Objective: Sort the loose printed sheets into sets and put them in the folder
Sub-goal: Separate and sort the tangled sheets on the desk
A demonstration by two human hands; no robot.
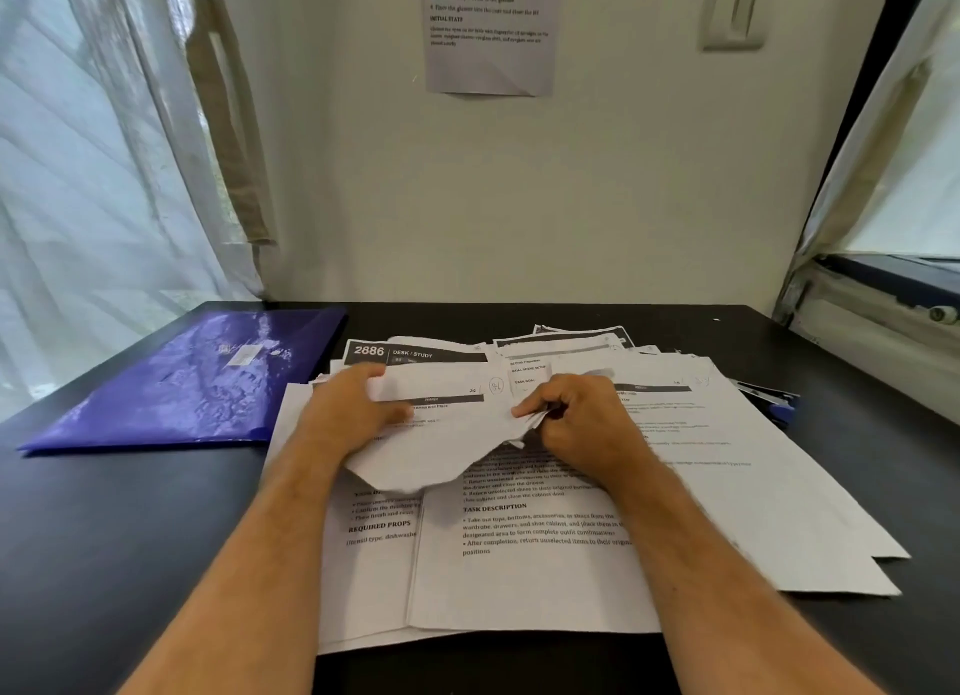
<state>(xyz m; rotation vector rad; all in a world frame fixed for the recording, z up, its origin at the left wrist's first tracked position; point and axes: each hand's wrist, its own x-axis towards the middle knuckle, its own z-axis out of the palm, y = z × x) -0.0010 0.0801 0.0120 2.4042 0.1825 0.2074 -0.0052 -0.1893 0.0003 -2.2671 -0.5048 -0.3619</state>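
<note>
A loose pile of printed sheets [545, 554] covers the middle of the black desk [104, 538]. On top lies a crumpled sheet [447, 434], lifted at its near edge. My left hand [348, 413] grips its left side, thumb on top. My right hand [576, 424] pinches its right edge with curled fingers. A sheet headed "2886 DESK / STUDY" [415, 354] lies behind the hands. The shiny blue folder [197, 382] lies flat and closed at the left, apart from both hands.
A wall stands right behind the desk with a printed notice [491, 29] taped on it and a light switch [735, 13]. Curtains [78, 174] hang at the left. A window frame [883, 299] borders the right. A dark blue object [774, 408] pokes out under the pile's right side.
</note>
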